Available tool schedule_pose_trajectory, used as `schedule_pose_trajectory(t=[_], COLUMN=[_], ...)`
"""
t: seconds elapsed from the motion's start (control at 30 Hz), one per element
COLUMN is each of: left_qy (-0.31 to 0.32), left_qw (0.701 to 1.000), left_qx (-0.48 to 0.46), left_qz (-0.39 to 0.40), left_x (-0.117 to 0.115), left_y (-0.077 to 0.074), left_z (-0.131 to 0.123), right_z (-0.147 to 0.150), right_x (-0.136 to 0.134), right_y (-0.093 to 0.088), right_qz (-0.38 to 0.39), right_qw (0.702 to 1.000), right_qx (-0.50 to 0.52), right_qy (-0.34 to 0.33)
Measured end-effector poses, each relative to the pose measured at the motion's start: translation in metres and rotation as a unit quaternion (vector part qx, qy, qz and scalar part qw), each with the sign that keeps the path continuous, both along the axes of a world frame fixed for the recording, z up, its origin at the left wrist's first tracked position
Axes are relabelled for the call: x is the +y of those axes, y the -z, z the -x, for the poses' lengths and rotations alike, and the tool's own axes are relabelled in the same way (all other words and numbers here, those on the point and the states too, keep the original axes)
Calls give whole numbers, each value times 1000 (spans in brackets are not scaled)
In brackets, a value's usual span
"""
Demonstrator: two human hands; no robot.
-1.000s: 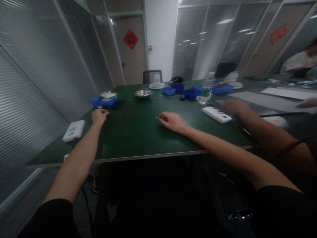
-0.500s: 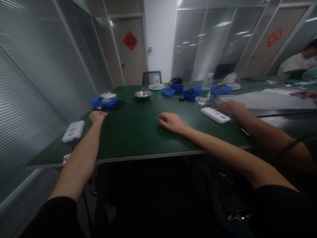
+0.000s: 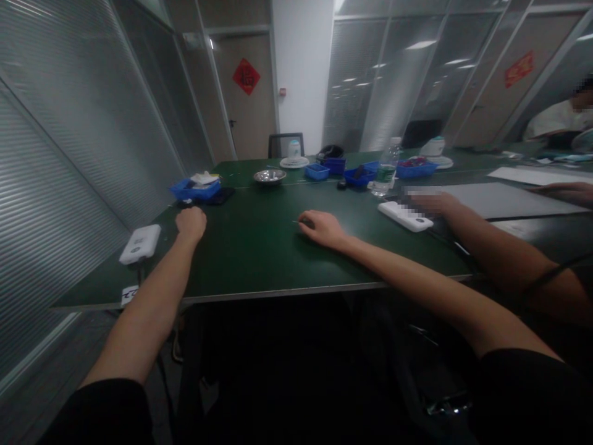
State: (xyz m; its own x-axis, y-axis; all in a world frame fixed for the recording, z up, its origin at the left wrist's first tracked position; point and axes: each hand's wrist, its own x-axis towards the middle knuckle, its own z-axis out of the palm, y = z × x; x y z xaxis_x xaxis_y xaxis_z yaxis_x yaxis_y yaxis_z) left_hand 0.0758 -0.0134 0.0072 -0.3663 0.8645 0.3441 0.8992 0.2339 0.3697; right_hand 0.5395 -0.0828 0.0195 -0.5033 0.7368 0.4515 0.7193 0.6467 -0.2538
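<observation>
My right hand (image 3: 322,228) rests on the green table (image 3: 250,253) with its fingers curled. A thin, pale, needle-like piece (image 3: 295,221) sticks out to the left from its fingertips, too small to name for certain. My left hand (image 3: 191,224) is closed, knuckles up, over the left part of the table. Whatever its fingers may hold is hidden. Just beyond it stand a blue basket (image 3: 197,190) with white tissue-like stuff in it and a dark flat object (image 3: 225,196).
A metal bowl (image 3: 269,178) stands ahead, blue baskets (image 3: 317,172) and a water bottle (image 3: 385,170) further right. White power banks (image 3: 140,243) lie at both sides. At right, a co-worker's arm (image 3: 491,247) reaches over a grey sheet (image 3: 491,196).
My left hand has shifted slightly right and turned so its knuckles face up. My right hand keeps its place. The sheet beside the co-worker now lies flatter.
</observation>
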Motion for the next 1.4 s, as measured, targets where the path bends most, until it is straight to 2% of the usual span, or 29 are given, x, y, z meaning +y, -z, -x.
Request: schedule_pose_trajectory(t=[0.1, 0.27, 0.37, 0.47, 0.53, 0.6, 0.67, 0.73, 0.8, 0.97, 1.2, 1.4], left_qy=[-19, 13, 73, 169, 273, 383, 469, 528, 563, 593, 556, 577], left_qw=[996, 994, 993, 985, 961, 919, 873, 834, 811, 794, 821, 806], left_qx=[81, 104, 96, 36, -32, -91, -137, -159, -153, -136, -125, -129], left_qz=[34, 45, 18, -19, -20, -2, 14, 28, 32, -9, -12, -18], left_x=[-3, -2, 1, 1, -2, -9, -18, -28, -35, -40, -37, -39], left_y=[0, 1, -3, -8, -10, -10, -7, -5, -4, -5, -4, -6], left_z=[-1, 8, 0, -32, -64, -99, -131, -156, -170, -172, -167, -169], right_z=[0, 0, 0, 0, -1, -1, -1, -1, -1, 0, 0, 1], right_x=[0, 2, 3, 3, 3, 4, 4, 4, 2, -3, -3, -5], right_y=[0, 1, 2, 3, 4, 4, 5, 5, 4, 0, 0, -1], right_qz=[-1, -6, -6, -7, -9, -13, -14, -10, -9, -5, -3, -2], right_qw=[1000, 1000, 999, 998, 998, 997, 996, 996, 995, 994, 994, 993], right_qx=[-2, -15, -25, -39, -47, -49, -45, -38, -32, -35, -20, -24], right_qy=[1, -10, -23, -40, -50, -58, -69, -82, -92, -100, -110, -118])
